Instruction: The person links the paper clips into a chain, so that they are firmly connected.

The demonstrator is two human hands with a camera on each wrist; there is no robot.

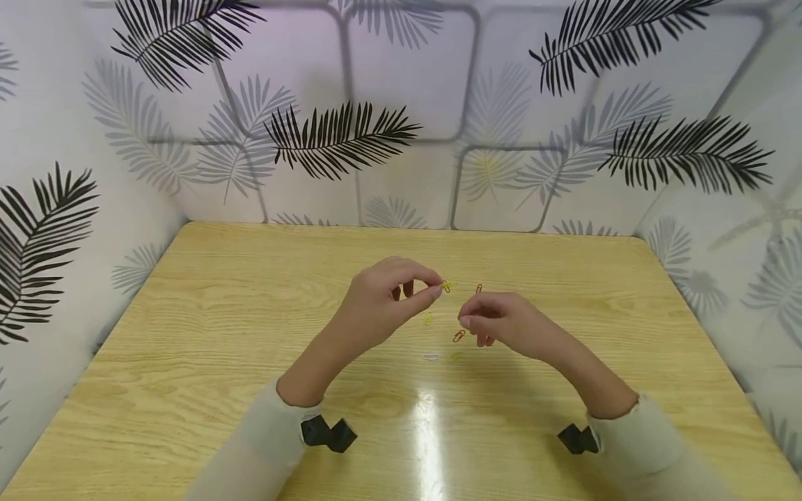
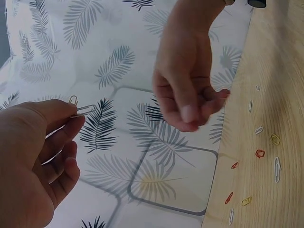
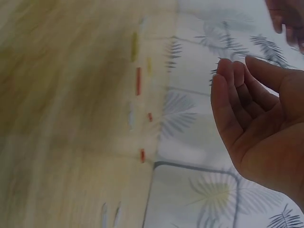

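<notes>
My left hand (image 1: 391,299) holds a small bunch of paper clips (image 1: 447,285), yellow and orange, between thumb and forefinger. In the left wrist view one clip (image 2: 86,110) sticks out sideways from the fingertips and another clip (image 2: 73,99) stands up beside it; they look joined, though the fingers cover part of them. My right hand (image 1: 510,323) hovers a little to the right, above the table. Its fingers (image 3: 231,107) bend loosely, with a gap to the thumb, and I see nothing held in them.
Loose clips lie on the wooden table (image 1: 250,334) below the hands: a red clip (image 1: 459,335), a white clip (image 1: 431,357), a yellow clip (image 1: 428,319) and several more. A leaf-patterned wall covering (image 1: 407,188) borders the table's far edge and sides.
</notes>
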